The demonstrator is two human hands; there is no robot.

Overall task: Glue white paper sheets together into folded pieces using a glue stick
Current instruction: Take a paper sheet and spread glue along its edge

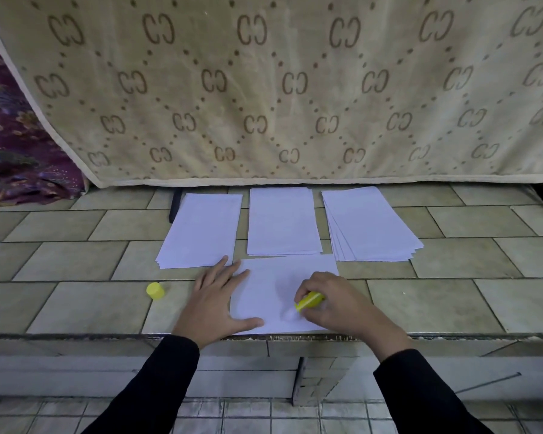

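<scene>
Backdrop: wide beige cloth point(264, 89), plush, brown interlocked-letter motifs inside dotted diamonds, pale piped hem hanging down to the back of the table.

Table point(76, 261): faced with glazed rectangular tiles, pale olive-beige, dark grout lines, front edge chipped and worn.

Far left: purple fabric point(13, 136), crumpled, with a feather-like print.

Along the back of the table, three piles of plain white rectangular paper, set apart from one another: right stack point(367, 223) fanned, several edges showing; middle stack point(282, 220) squared up; left stack point(201, 230) slightly offset at its near corner.

Just in front of the piles, near the table's front edge: single white sheet point(270, 289), flat and smooth, laid crosswise.

Black sleeves point(157, 380) on both arms, matte.

Left hand point(213, 302): flat, fingers spread, pressing the sheet's left margin, thumb along its near edge.

Right hand point(336, 302): curled round the glue stick point(309, 300), a yellow cylinder, tilted, tip down on the right half of the sheet; tip blurred.

Left of both hands, on bare tile: cap point(155, 290), short yellow cylinder, on its own.
</scene>
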